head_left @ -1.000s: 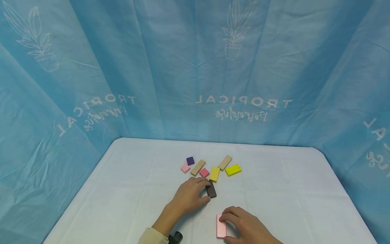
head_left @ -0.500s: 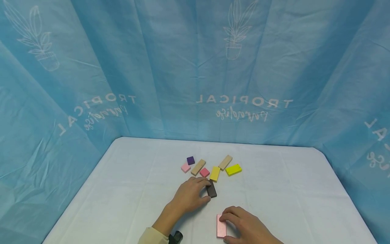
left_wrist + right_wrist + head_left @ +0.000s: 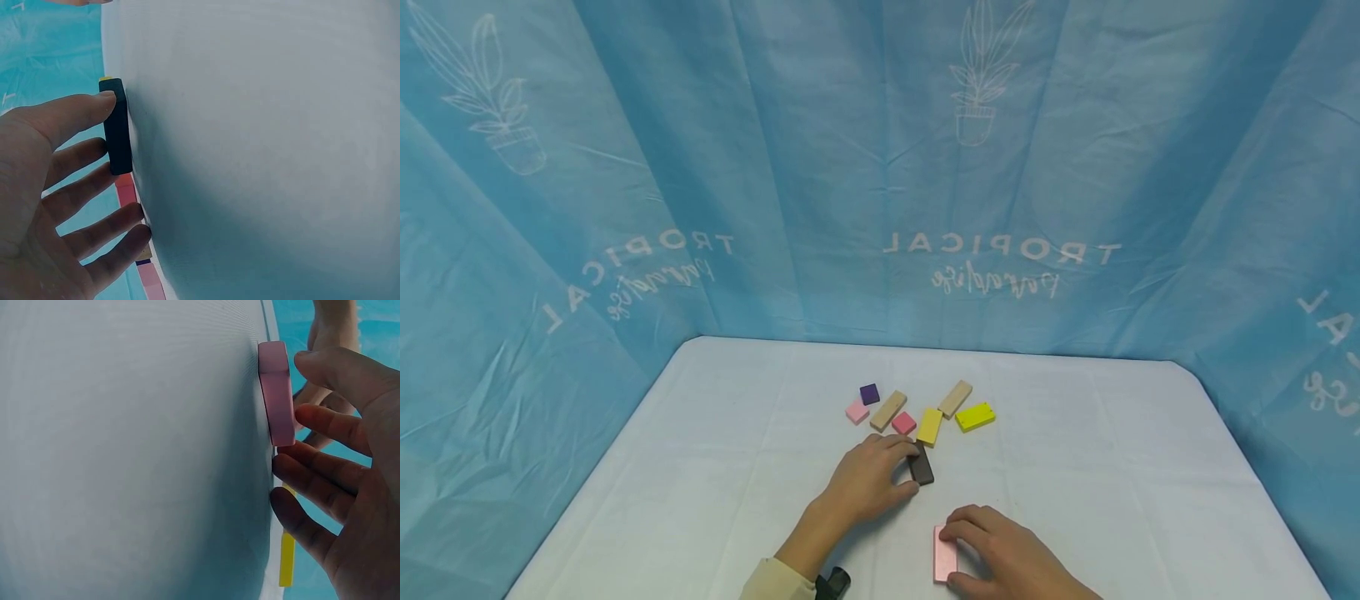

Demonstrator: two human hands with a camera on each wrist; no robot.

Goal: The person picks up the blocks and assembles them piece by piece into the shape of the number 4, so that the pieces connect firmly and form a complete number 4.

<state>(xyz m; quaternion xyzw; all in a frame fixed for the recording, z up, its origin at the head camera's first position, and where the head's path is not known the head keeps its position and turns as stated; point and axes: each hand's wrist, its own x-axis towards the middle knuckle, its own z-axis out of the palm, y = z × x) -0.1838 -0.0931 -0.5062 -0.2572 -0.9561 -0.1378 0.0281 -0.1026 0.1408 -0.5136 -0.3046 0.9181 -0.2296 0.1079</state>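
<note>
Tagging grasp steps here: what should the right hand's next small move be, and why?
I'd probably close the right hand into a pinch on the big pink block. In the head view, its thumb and a finger are near the block's two ends, but the right wrist view shows a slight gap beside the thumb. The block lies flat on the table.

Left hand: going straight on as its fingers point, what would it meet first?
Most likely the dark block, right at the fingertips of the left hand; exact contact is hard to judge.

Hands at a dark block and an oblong pink block
</note>
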